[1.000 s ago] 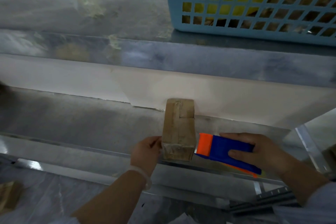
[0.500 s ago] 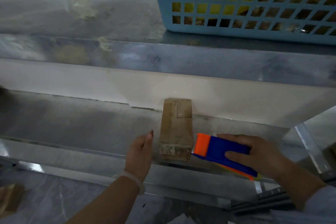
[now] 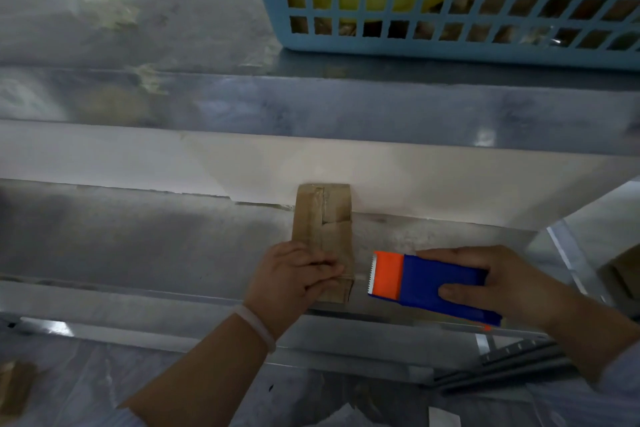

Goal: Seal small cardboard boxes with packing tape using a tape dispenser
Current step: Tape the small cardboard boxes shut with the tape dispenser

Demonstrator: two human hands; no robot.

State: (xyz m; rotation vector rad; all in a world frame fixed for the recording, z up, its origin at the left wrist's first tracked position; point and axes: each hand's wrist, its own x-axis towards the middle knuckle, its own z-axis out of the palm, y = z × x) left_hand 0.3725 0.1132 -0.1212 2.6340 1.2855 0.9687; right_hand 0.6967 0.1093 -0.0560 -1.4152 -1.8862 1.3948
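The small cardboard box (image 3: 322,236) lies lengthwise on the metal tabletop (image 3: 138,236), its far end against the pale back wall. Glossy tape already runs along its top and folds over the near end, so this strip looks laid and cut. What seems left is smoothing it down, and possibly other seams that cannot be seen from here.

The left hand (image 3: 294,274) lies on the near end of the box with its fingers (image 3: 325,269) spread across the tape, pressing and not gripping. The right hand (image 3: 498,284) wraps round the blue and orange tape dispenser (image 3: 426,282), which is held just right of the box, toothed edge facing it with a clear gap between them. No tape can be seen bridging that gap, though the dim light makes this hard to judge.

Half a second ago the left hand hovered flat just left of the box without touching it; it has now moved onto the box. The dispenser's orange nose was then at the box's near right corner and has since drawn away to the right.
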